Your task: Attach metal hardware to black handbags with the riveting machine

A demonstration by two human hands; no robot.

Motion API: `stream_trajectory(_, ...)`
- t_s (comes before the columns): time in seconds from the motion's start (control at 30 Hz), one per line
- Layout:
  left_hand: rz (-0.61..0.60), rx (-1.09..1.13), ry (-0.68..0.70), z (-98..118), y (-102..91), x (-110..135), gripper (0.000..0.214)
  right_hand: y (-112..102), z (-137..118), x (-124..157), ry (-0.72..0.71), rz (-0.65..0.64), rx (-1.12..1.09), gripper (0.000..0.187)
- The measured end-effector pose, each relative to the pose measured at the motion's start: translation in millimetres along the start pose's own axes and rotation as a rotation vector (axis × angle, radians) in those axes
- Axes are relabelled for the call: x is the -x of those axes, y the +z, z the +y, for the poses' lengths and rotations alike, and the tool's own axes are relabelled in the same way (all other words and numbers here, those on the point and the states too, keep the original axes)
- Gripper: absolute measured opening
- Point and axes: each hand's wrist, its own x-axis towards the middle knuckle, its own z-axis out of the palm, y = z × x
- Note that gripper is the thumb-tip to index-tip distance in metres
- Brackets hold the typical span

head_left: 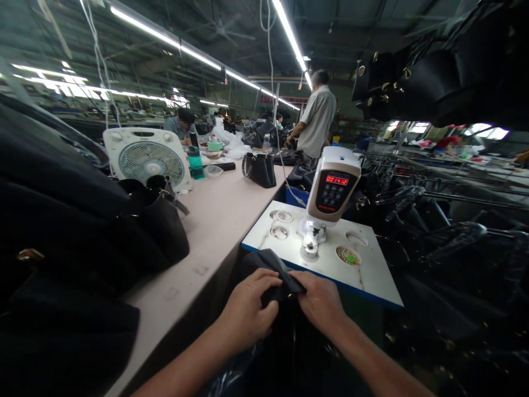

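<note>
Both of my hands grip a black handbag (264,263) low in front of me, just short of the white machine table. My left hand (254,306) has its fingers curled over the bag's near edge, with the thumb below. On the other side, my right hand (320,300) pinches the bag's edge, its fingertips partly hidden by dark material. Beyond the bag stands a white riveting machine (333,184) with a lit red number display. Small brass-coloured metal pieces and a green spot lie in a round cup (348,255) set into its table (264,234).
To the left, a long pale table (215,220) carries black bags (155,231), a box fan (151,157), a teal bottle (195,164) and another handbag (259,169). Black bags hang at the upper right (433,77) and crowd the right side. A person (318,118) stands beyond the machine.
</note>
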Motion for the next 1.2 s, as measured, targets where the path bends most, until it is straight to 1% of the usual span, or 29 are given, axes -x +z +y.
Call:
stream_trajectory(0.03, -0.037, -0.113, -0.041, 1, -2.1, 1, 0.041, -1, -7, -5, 0.002, -0.010, 0.051, 0.043)
stream_trajectory(0.07, -0.064, -0.220, -0.092, 1, -2.4, 3, 0.050, -3, -15, -11, 0.001, -0.026, 0.120, 0.043)
stream_trajectory(0.13, -0.075, -0.358, -0.205, -4, 4.1, 7, 0.080, -8, -32, -24, -0.012, -0.077, 0.263, 0.040)
stream_trajectory(0.17, -0.054, -0.379, -0.258, -9, 10.6, 9, 0.089, -10, -40, -29, -0.024, -0.099, 0.322, 0.038)
stream_trajectory(0.2, -0.014, -0.379, -0.299, -16, 18.7, 12, 0.092, -12, -47, -34, -0.038, -0.116, 0.366, 0.036)
stream_trajectory(0.27, 0.110, -0.346, -0.337, -35, 36.4, 16, 0.086, -12, -60, -40, -0.076, -0.137, 0.411, 0.031)
stream_trajectory(0.33, 0.254, -0.283, -0.284, -57, 50.7, 18, 0.075, -10, -69, -40, -0.104, -0.139, 0.424, 0.028)
stream_trajectory(0.4, 0.369, -0.195, -0.183, -76, 57.1, 18, 0.069, -8, -73, -35, -0.119, -0.149, 0.438, 0.027)
stream_trajectory(0.47, 0.441, -0.097, -0.083, -90, 56.1, 15, 0.068, -8, -73, -27, -0.118, -0.164, 0.447, 0.027)
stream_trajectory(0.53, 0.456, -0.029, 0.005, -95, 52.2, 11, 0.065, -9, -71, -19, -0.104, -0.171, 0.442, 0.025)
stream_trajectory(0.63, 0.443, -0.005, 0.116, -90, 50.2, 3, 0.059, -13, -65, -9, -0.094, -0.159, 0.391, 0.022)
stream_trajectory(0.73, 0.456, 0.005, 0.206, -80, 53.5, -4, 0.055, -18, -59, -5, -0.111, -0.131, 0.285, 0.021)
stream_trajectory(0.83, 0.458, 0.058, 0.256, -71, 51.7, -10, 0.046, -23, -56, -1, -0.092, -0.120, 0.217, 0.019)
stream_trajectory(0.9, 0.408, 0.062, 0.256, -65, 43.6, -13, 0.039, -24, -55, 4, -0.053, -0.109, 0.203, 0.020)
stream_trajectory(0.93, 0.374, 0.036, 0.246, -61, 37.8, -13, 0.037, -22, -54, 7, -0.034, -0.083, 0.203, 0.024)
stream_trajectory(0.97, 0.343, -0.009, 0.233, -57, 31.3, -14, 0.037, -20, -52, 10, -0.022, -0.045, 0.209, 0.033)
stream_trajectory(1.07, 0.295, -0.168, 0.214, -40, 12.6, -12, 0.045, -6, -42, 16, -0.051, 0.087, 0.225, 0.077)
stream_trajectory(1.1, 0.288, -0.204, 0.212, -34, 7.9, -11, 0.047, 0, -38, 17, -0.073, 0.099, 0.208, 0.086)
stream_trajectory(1.13, 0.282, -0.234, 0.208, -29, 4.3, -9, 0.048, 6, -34, 18, -0.097, 0.091, 0.173, 0.090)
stream_trajectory(1.2, 0.269, -0.290, 0.189, -21, -0.1, -6, 0.045, 13, -26, 17, -0.136, 0.051, 0.059, 0.088)
